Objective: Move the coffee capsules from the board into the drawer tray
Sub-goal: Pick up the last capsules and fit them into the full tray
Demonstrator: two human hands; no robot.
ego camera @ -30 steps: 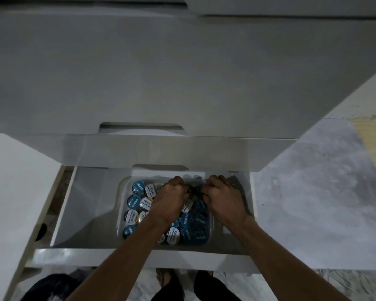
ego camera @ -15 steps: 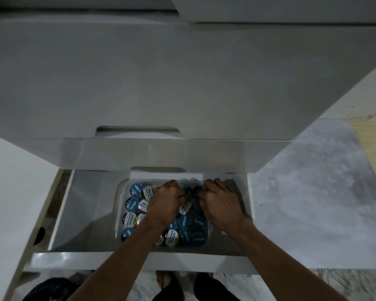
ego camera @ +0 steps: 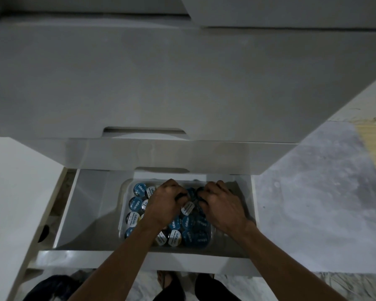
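Head view: we find the left hand and the right hand lowered side by side into the open drawer, knuckles up, fingers curled down among the coffee capsules; the left hand's fingers appear to close on a dark capsule at their tips, and the right hand's fingertips are likewise bent onto dark capsules at its 9 o'clock side; whether either has a firm hold we cannot tell, the light being poor. The capsules lie packed lid-up in the clear tray, which sits in the drawer toward 3 o'clock; blue and white lids show at the tray's 9 and 6 o'clock sides, the middle being hidden under the hands. No board is in view.

Judgement: the step in hand is the setting down or arranging of capsules in the tray; the tray looks nearly full. The next move calls for letting go without tipping neighbours, then lifting both hands straight up clear of the overhanging cabinet front at 12 o'clock.
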